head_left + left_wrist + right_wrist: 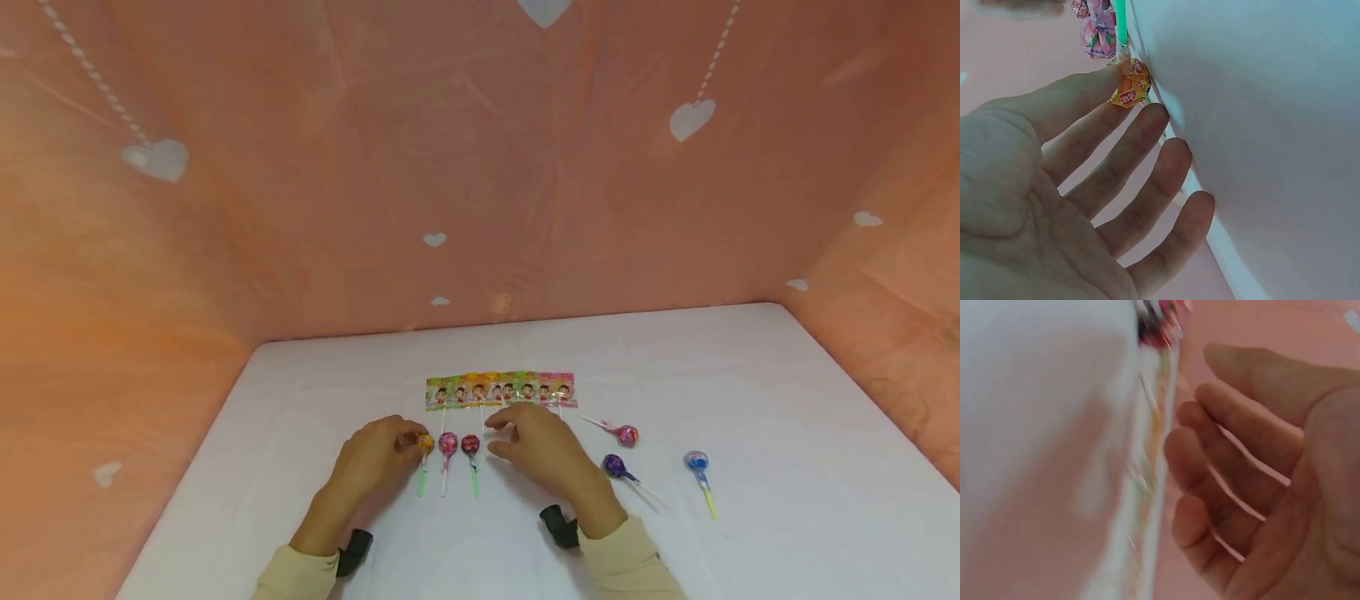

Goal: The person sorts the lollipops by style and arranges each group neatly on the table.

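My left hand (377, 457) pinches the yellow-wrapped lollipop (426, 442) by its head, between thumb and index finger, while the other fingers spread loosely in the left wrist view. This lollipop, with a green stick, is at the left end of a short row. Beside it lie a pink lollipop (448, 443) on a white stick and a dark red lollipop (470, 444) on a green stick. To the right of the red one, my right hand (542, 443) hovers with relaxed fingers and holds nothing; the right wrist view shows a gap to the red wrapper (1161, 336).
Behind the row, flat-packaged lollipops (480, 388) overlap side by side, sticks toward me. On the right lie a red-and-pink lollipop (627, 435), a purple lollipop (614, 466) and a blue lollipop (697, 462). An orange cloth with hearts (480, 167) surrounds the white table (787, 400).
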The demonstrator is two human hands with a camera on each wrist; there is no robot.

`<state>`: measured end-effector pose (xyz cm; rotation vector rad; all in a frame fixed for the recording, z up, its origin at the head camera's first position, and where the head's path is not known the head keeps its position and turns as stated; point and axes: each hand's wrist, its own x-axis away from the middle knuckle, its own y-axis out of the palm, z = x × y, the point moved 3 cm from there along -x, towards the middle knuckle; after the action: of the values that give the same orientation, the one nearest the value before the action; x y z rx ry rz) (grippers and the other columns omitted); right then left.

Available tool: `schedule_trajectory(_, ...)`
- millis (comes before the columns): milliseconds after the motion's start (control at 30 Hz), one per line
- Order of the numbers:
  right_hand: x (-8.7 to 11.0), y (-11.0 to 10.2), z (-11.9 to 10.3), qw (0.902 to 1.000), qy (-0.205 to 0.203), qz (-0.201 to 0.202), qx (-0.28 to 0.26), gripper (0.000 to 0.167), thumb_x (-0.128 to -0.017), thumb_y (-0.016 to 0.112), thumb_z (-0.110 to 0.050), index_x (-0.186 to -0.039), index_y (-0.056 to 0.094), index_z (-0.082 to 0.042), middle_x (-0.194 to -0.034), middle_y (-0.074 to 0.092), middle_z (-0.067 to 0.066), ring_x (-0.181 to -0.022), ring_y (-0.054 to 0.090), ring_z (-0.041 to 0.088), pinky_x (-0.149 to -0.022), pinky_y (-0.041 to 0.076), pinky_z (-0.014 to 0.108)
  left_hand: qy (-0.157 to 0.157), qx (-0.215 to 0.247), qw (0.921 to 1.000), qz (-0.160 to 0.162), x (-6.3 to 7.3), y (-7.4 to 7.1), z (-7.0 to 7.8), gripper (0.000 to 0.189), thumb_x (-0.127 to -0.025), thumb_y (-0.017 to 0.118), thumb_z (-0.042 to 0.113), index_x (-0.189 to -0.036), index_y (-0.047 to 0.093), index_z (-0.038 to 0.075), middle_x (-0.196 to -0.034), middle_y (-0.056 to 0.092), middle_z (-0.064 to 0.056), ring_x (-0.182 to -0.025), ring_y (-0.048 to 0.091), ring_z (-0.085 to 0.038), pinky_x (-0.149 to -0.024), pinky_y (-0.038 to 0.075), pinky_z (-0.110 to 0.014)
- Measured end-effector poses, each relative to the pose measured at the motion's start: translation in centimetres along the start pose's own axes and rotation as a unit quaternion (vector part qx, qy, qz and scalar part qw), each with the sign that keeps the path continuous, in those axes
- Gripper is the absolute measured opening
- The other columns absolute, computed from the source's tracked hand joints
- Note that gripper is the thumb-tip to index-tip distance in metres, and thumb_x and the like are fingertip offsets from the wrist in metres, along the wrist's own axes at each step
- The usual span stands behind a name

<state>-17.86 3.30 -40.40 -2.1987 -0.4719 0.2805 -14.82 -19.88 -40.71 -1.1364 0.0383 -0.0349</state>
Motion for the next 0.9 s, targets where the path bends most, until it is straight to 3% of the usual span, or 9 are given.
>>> schedule_trajectory(200, 2.1, -3.7, 2.1, 0.9989, 0.029, 0.016, 0.033, 0.026, -0.086, 0.074, -0.024, -0.112, 0.075, -0.021, -0.102, 0.071, -0.007, -0.083, 0.059, 0.007, -0.075, 0.048, 0.033, 0.001, -0.004, 1.0000, 0.007, 0.1, -0.3, -0.2, 0.021, -0.082, 0.077, 0.014, -0.103, 0.078, 0.017, -0.088, 0.069, 0.003, -0.080, 0.061, -0.012, -0.070, 0.049, -0.035)
schedule_trajectory(367, 4.5, -6.6, 4.7, 0.9987, -0.001, 0.009, 0.051, 0.022, -0.089, 0.070, -0.021, -0.110, 0.076, -0.020, -0.101, 0.070, -0.006, -0.081, 0.057, 0.005, -0.074, 0.048, 0.031, 0.001, 0.005, 1.0000, 0.000, 0.0, -0.1, 0.0, 0.021, -0.083, 0.077, 0.015, -0.103, 0.078, 0.017, -0.089, 0.069, 0.003, -0.079, 0.060, -0.011, -0.071, 0.049, -0.034)
schedule_trajectory(567, 6.5, -9.3, 7.3, 0.9974, -0.040, -0.033, 0.050, 0.019, -0.091, 0.069, -0.018, -0.108, 0.076, -0.022, -0.107, 0.071, -0.008, -0.088, 0.060, 0.006, -0.080, 0.051, 0.031, 0.000, 0.002, 1.0000, -0.006, -0.1, 0.2, 0.4, 0.021, -0.083, 0.078, 0.015, -0.104, 0.078, 0.017, -0.090, 0.069, 0.003, -0.080, 0.060, -0.012, -0.072, 0.050, -0.035)
schedule_trajectory(767, 6.9, -10.3, 8.8, 0.9927, -0.098, -0.058, 0.042, 0.019, -0.092, 0.067, -0.013, -0.105, 0.077, -0.022, -0.105, 0.072, -0.010, -0.090, 0.061, 0.004, -0.077, 0.052, 0.027, -0.009, -0.003, 0.9999, -0.007, 0.0, 0.0, 0.5, 0.020, -0.084, 0.078, 0.017, -0.104, 0.078, 0.018, -0.091, 0.069, 0.003, -0.079, 0.059, -0.012, -0.071, 0.050, -0.034)
schedule_trajectory(900, 6.8, -9.7, 8.8, 0.9938, -0.075, -0.069, 0.044, 0.022, -0.092, 0.066, -0.012, -0.102, 0.077, -0.027, -0.103, 0.071, -0.014, -0.095, 0.063, 0.007, -0.084, 0.054, 0.033, -0.008, -0.002, 0.9999, -0.005, 0.0, -0.1, 0.3, 0.021, -0.083, 0.078, 0.016, -0.104, 0.078, 0.018, -0.091, 0.069, 0.003, -0.079, 0.059, -0.011, -0.070, 0.049, -0.034)
